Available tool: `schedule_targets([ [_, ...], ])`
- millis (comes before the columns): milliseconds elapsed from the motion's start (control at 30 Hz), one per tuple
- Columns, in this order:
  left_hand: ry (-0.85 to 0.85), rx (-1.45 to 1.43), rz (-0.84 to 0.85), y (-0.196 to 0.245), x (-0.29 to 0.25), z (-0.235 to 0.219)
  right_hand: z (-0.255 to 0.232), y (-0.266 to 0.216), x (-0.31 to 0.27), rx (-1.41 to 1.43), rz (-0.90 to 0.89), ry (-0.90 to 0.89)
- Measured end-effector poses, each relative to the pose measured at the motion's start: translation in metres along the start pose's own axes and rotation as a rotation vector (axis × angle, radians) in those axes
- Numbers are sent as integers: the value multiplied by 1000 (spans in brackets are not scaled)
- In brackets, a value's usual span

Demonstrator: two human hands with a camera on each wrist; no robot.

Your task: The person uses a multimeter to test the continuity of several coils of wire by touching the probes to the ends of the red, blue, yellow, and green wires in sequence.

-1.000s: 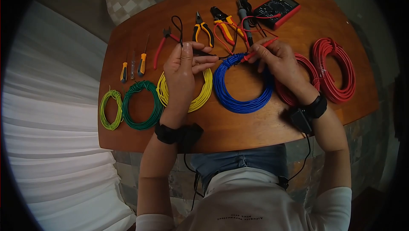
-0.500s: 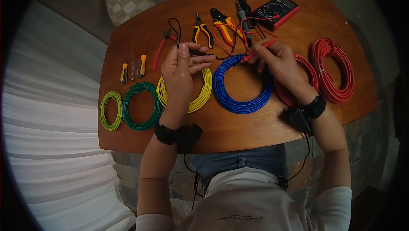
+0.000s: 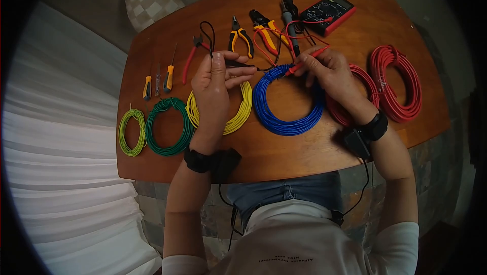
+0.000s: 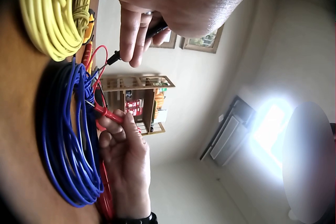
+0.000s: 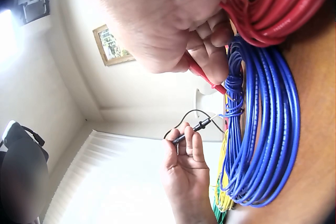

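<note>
A blue wire coil lies on the wooden table between the hands, bound at its far edge. My left hand pinches a black test probe between thumb and fingers, its metal tip pointing at the bound part of the coil. From the other side, my right hand grips a red test probe, its tip right at the same bound part. Both probes' leads run back toward a red-and-black multimeter at the far right. Beneath the left hand is a yellow wire coil.
Red coils lie to the right, with green and yellow-green coils at left. Behind stand screwdrivers, red-handled cutters, pliers, wire strippers and a soldering iron.
Over the last second my left hand has shifted slightly to the left with the black probe, and its looped lead moved along. The right hand stays nearly still with the red probe.
</note>
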State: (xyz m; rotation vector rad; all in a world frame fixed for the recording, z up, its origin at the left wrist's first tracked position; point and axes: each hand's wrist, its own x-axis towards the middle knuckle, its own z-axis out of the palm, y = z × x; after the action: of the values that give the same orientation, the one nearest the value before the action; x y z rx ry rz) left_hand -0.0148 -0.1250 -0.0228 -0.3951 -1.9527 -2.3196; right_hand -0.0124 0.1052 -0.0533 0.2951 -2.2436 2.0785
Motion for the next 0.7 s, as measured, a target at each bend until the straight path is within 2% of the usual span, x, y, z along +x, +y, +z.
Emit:
schedule_targets([
  [367, 3, 19, -4, -2, -1, 1, 0, 2, -1, -67, -12, 15],
  [467, 32, 23, 74, 5, -1, 0, -2, -7, -2, 3, -56, 82],
  [567, 118, 7, 151, 14, -2, -1, -19, -27, -1, 44, -188, 251],
  [600, 77, -3, 132, 16, -4, 3, -28, -32, 0, 48, -240, 303],
  [700, -71, -72, 35, 15, -12, 22, -57, -55, -11, -45, -163, 406],
])
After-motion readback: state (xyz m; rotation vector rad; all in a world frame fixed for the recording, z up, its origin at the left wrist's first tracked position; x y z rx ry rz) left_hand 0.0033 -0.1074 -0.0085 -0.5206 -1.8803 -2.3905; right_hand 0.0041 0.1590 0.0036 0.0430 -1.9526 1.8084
